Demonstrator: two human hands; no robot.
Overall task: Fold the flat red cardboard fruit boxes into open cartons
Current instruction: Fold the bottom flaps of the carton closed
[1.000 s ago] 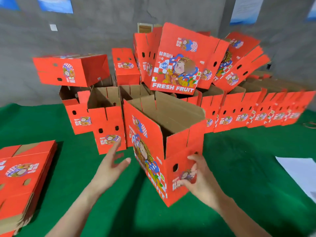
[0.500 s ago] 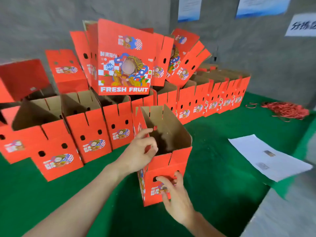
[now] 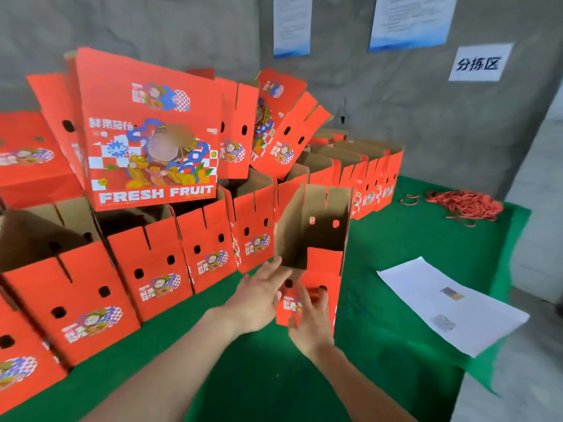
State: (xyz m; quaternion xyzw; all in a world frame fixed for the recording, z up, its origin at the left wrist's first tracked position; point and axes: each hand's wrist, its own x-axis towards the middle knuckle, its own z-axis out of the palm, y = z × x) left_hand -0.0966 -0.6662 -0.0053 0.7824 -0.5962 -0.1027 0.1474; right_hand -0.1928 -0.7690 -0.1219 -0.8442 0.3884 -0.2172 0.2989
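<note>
While the left hand is laying its straight, spread fingers flat against the left side of the open carton, gripping nothing, the right hand is pressing fairly straight fingers up the carton's red near end panel, with its thumb down by the panel's lower left edge. The carton is standing upright on the green cloth, just beside the right end of the front row of folded cartons, with its top flaps up and its brown inside showing. A small printed badge is sitting on its end panel, partly behind the right hand and too blurred to read.

Above the row, a large red box is leaning with its broad face forward, carrying Chinese lettering beginning 鲜果 over a cartoon picture on blue and white checks, and "FRESH FRUIT" in white capitals along the bottom. On the grey wall a white sign is reading 分拣区, and two blue-edged notices are hanging beside it, their print too small to read. A white sheet of paper is lying on the cloth to the right, and a heap of red bands is lying farther back.
</note>
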